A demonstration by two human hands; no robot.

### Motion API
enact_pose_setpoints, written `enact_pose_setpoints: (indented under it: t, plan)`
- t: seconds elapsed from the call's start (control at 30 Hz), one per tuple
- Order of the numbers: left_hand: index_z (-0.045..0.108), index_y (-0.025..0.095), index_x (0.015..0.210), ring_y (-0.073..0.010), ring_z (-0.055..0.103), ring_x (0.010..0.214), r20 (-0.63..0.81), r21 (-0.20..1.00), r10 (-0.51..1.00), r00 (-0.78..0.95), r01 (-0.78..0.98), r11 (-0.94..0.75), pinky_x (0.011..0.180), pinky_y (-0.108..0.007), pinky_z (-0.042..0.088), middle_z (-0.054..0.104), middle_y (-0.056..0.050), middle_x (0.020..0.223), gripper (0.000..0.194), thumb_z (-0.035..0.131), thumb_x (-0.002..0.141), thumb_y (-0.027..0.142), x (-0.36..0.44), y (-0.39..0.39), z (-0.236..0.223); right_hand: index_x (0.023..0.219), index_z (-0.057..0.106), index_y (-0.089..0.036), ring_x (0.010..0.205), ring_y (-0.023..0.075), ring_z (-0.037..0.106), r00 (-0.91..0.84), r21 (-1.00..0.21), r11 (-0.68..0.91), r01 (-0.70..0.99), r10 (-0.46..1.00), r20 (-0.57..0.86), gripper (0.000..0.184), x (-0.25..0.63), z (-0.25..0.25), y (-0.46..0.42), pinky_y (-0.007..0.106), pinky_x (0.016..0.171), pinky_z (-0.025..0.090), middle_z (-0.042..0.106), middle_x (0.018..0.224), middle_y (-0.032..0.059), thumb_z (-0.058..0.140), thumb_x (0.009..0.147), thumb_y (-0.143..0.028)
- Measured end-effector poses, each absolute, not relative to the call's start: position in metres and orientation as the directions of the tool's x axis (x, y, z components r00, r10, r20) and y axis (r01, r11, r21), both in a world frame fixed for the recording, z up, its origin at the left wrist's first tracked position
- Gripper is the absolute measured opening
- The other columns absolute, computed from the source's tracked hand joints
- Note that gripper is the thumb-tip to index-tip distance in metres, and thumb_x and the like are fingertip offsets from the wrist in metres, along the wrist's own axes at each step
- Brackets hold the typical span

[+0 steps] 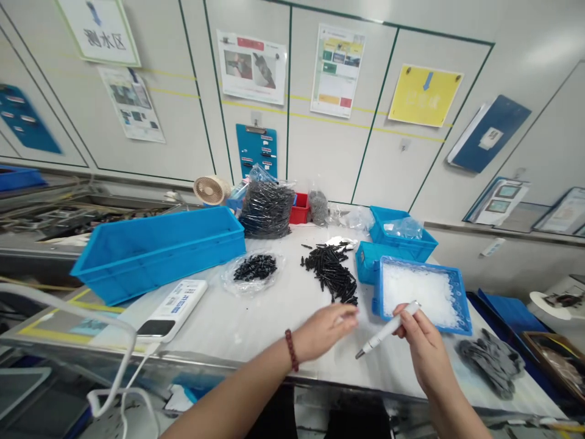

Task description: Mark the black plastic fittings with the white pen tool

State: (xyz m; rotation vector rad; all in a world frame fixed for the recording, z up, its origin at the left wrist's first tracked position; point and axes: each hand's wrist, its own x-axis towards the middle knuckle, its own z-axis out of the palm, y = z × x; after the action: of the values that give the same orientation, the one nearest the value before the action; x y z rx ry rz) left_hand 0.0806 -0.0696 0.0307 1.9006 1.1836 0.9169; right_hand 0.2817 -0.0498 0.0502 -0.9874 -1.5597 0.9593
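Note:
My right hand (423, 341) is closed around a white pen-shaped tool (386, 332). The tool tilts down to the left, its dark metallic tip above the white table (256, 329). To its left, my left hand (324, 332) hovers with fingers loosely stretched to the right, a little blurred; I see nothing held in it. Just beyond that hand lies a loose pile of thin black pen-like parts (331, 268). Behind my right hand, a blue tray (464, 305) holds many small translucent white pieces (415, 289). Short black parts (255, 267) lie on a clear plastic bag left of the pile.
A long blue bin (164, 244) stands at the back left, behind a white power bank (173, 311) with a cable. Further back are a bag of black parts (267, 210), a red bin (299, 210) and a fan (211, 190). Grey gloves (491, 363) lie at the right edge.

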Motion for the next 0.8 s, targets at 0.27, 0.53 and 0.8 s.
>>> enact_pose_setpoints:
  t: [0.27,0.53,0.8]
  plan:
    - [0.043,0.025,0.129,-0.0370,0.018,0.132,0.078,0.249,0.851,0.519,0.817,-0.520,0.105,-0.057,0.016,0.029,-0.012,0.142,0.070,0.060,0.070,0.059,0.104,0.031,-0.005,0.078,0.057,-0.019,0.056,0.0153,0.044,-0.149,-0.911,0.304,0.281,0.951,0.271,0.041,0.307,0.032,-0.059,0.024,0.052,0.038,0.045,0.057,0.0000,0.048,0.082,-0.059]
    - [0.048,0.026,0.123,-0.0357,0.028,0.125,0.036,0.033,0.877,0.479,0.877,-0.480,0.099,-0.060,0.021,0.037,-0.011,0.135,0.049,0.045,0.081,0.052,0.103,0.071,0.002,0.083,0.059,-0.019,0.056,0.0164,0.044,-0.103,-0.951,0.153,0.268,0.986,0.130,0.044,0.326,0.022,-0.058,0.024,0.052,0.037,0.044,0.057,-0.0004,0.051,0.078,-0.062]
    - [0.058,0.021,0.104,-0.0261,0.054,0.093,-0.148,-0.009,0.862,0.484,0.871,-0.491,0.078,-0.040,0.044,0.058,-0.011,0.103,0.032,0.056,0.071,0.021,0.099,0.109,0.023,0.082,0.059,-0.019,0.057,0.0163,0.043,-0.008,-0.965,0.113,0.236,0.993,0.114,0.044,0.332,0.016,-0.058,0.025,0.053,0.036,0.044,0.058,-0.0003,0.053,0.077,-0.063]
